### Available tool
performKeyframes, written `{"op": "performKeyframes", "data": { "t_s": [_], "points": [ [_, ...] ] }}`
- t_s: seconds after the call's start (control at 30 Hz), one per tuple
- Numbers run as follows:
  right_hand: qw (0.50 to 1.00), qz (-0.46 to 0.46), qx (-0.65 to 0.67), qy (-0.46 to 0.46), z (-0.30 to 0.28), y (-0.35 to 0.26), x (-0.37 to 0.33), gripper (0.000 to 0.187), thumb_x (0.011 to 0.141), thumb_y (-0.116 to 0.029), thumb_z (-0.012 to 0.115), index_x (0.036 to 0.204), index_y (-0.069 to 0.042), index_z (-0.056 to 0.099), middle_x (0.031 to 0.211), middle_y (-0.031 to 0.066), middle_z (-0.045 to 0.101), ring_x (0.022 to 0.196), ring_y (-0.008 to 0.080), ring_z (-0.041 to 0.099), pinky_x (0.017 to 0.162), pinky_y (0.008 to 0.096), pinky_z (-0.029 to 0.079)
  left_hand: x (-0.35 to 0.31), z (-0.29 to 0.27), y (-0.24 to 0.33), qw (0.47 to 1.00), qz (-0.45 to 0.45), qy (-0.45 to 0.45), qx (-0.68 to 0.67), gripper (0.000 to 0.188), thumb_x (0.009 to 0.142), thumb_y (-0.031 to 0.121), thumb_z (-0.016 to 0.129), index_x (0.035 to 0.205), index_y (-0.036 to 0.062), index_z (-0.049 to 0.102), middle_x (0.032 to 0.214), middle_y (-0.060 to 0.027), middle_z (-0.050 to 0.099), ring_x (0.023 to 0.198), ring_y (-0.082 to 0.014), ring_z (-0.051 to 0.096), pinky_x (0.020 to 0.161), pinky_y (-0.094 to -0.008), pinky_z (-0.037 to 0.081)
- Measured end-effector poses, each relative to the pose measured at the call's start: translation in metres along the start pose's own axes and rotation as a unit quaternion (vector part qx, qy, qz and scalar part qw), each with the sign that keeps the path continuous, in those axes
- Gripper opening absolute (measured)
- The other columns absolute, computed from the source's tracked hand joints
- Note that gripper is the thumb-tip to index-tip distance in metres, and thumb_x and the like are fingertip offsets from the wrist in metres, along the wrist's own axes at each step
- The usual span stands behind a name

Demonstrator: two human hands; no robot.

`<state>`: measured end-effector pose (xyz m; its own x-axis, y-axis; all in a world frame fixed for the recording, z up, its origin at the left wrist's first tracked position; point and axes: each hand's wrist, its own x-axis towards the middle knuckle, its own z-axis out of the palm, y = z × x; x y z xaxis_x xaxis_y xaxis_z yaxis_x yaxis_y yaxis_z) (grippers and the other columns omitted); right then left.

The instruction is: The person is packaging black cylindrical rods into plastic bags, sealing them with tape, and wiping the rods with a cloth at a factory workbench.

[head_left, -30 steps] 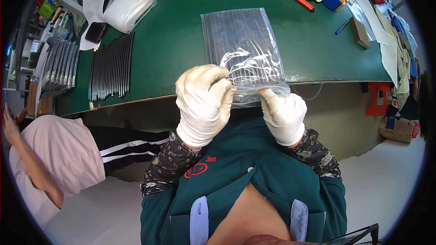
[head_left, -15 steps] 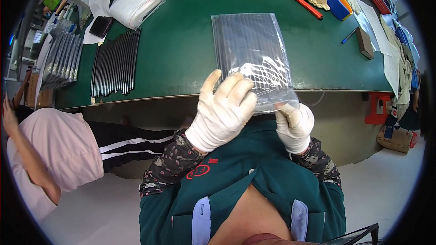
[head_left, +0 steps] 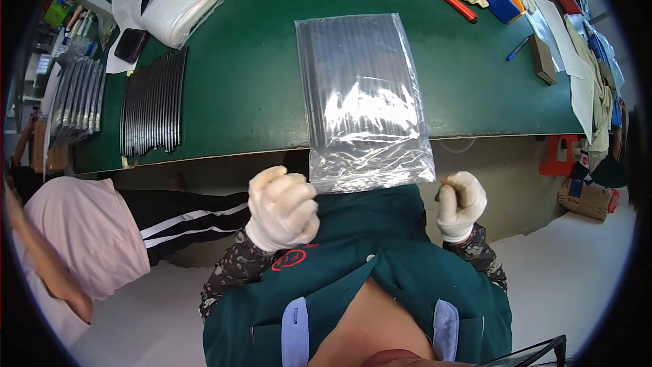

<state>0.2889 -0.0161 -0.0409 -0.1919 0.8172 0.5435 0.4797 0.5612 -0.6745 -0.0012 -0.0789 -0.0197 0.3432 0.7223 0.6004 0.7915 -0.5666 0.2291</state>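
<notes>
A clear plastic zip bag [head_left: 367, 95] filled with dark slender rods lies in front of me on the green table. Its lower end sticks out past the table's near edge, and bright glare covers its middle. My left hand [head_left: 282, 209], in a white glove, is just beside the bag's lower left corner, its fingers curled in with nothing visible in them. On the other side, my right hand [head_left: 463, 206], also gloved, is closed with its fingers bent toward the thumb. A small gap separates it from the bag's lower right corner.
Bare black rods [head_left: 153, 104] lie in a row on the left, near several bagged rods [head_left: 78, 98], a phone [head_left: 130, 45] and a stack of plastic bags [head_left: 181, 10]. A red cutter [head_left: 448, 0], pen [head_left: 518, 48] and brown block [head_left: 542, 60] lie right. Another person [head_left: 88, 238] is at left.
Both hands have come off the bag and drawn back toward me, apart from each other, with fingers curling in. The bag now lies flat, its lower end spread smooth.
</notes>
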Motion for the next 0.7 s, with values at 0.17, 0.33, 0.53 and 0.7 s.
{"op": "performKeyframes", "data": {
  "t_s": [0.17,0.33,0.53,0.7],
  "points": [
    [0.855,0.377,0.314,-0.166,-0.002,0.005,0.041,0.069,0.094,-0.06,0.035,0.092,0.004,0.061,0.064,0.0057,0.061,0.052,0.0103,0.056,0.05,0.0213,0.041,-0.001,-0.002,-0.01,0.846,-0.368,0.038,-0.384,0.039,0.091,0.036,0.057,0.093,-0.0026,0.056,0.091,-0.0089,0.057,0.078,-0.0158,0.055,0.069,-0.0256,0.045],
    [0.755,0.444,0.394,-0.277,0.022,-0.012,0.05,0.055,0.093,-0.051,0.051,0.083,0.002,0.064,0.072,0.0133,0.067,0.049,0.0147,0.06,0.048,0.0214,0.046,0.018,0.009,-0.001,0.581,-0.502,-0.085,-0.635,0.059,0.097,0.05,0.041,0.108,-0.0046,0.06,0.099,-0.0091,0.066,0.087,-0.0159,0.062,0.075,-0.027,0.048],
    [0.759,0.476,0.399,-0.194,0.033,-0.019,0.042,0.034,0.093,-0.03,0.058,0.075,-0.002,0.06,0.055,0.0067,0.058,0.042,0.0121,0.054,0.039,0.0212,0.041,0.023,0.025,-0.001,0.568,-0.502,-0.091,-0.646,0.041,0.099,0.034,0.046,0.101,-0.0043,0.061,0.087,-0.0131,0.068,0.076,-0.0198,0.067,0.073,-0.0278,0.052],
    [0.782,0.475,0.347,-0.208,0.024,-0.027,0.031,0.037,0.094,-0.03,0.056,0.066,-0.005,0.055,0.049,0.006,0.054,0.036,0.0114,0.048,0.035,0.0213,0.035,0.008,0.03,0.003,0.71,-0.446,-0.102,-0.536,0.031,0.096,0.022,0.054,0.086,-0.0046,0.065,0.072,-0.0133,0.067,0.064,-0.02,0.067,0.059,-0.0299,0.051]
  ]
}}
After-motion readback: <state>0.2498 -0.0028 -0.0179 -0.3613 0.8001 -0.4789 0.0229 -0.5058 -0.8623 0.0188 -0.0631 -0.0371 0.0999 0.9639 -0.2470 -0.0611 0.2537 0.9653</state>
